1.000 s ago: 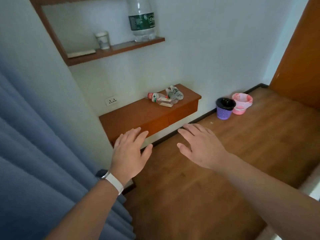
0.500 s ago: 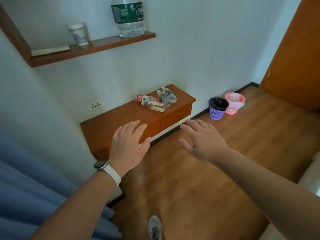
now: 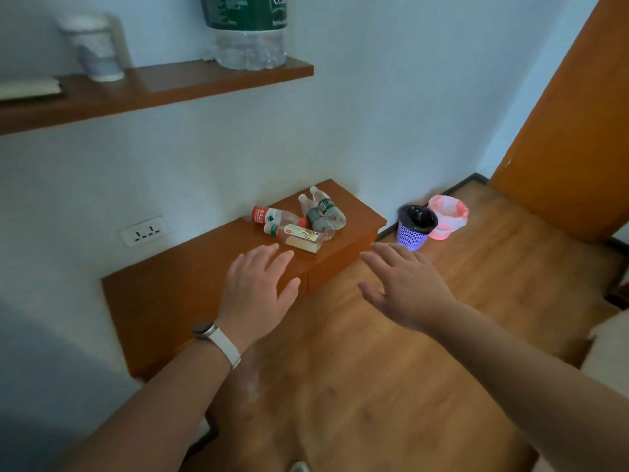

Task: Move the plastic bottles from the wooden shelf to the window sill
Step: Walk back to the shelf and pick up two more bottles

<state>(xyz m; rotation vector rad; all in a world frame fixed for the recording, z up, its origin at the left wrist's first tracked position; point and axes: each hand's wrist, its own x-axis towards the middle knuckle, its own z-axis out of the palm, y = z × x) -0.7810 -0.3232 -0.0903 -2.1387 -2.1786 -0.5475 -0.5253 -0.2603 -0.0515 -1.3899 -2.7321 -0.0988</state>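
Note:
Several small plastic bottles lie in a heap on the right end of the low wooden shelf [image 3: 177,301]: a red-labelled one [image 3: 272,216], a yellow-labelled one [image 3: 299,236] and two green-labelled ones [image 3: 323,212]. My left hand [image 3: 258,287] hovers flat above the shelf, just short of the heap, fingers straight, holding nothing. My right hand [image 3: 405,284] is spread open in the air past the shelf's front right corner, also empty. No window sill is in view.
An upper wooden shelf [image 3: 153,86] carries a large water bottle [image 3: 248,32], a paper cup [image 3: 93,46] and a flat white thing. A purple bin [image 3: 415,228] and a pink bin [image 3: 446,219] stand on the wood floor by the wall. An orange door [image 3: 571,124] is at right.
The view has moved closer to the low shelf and turned away from the blue curtain, which has left the frame. Both hands stay open and have come nearer the bottles.

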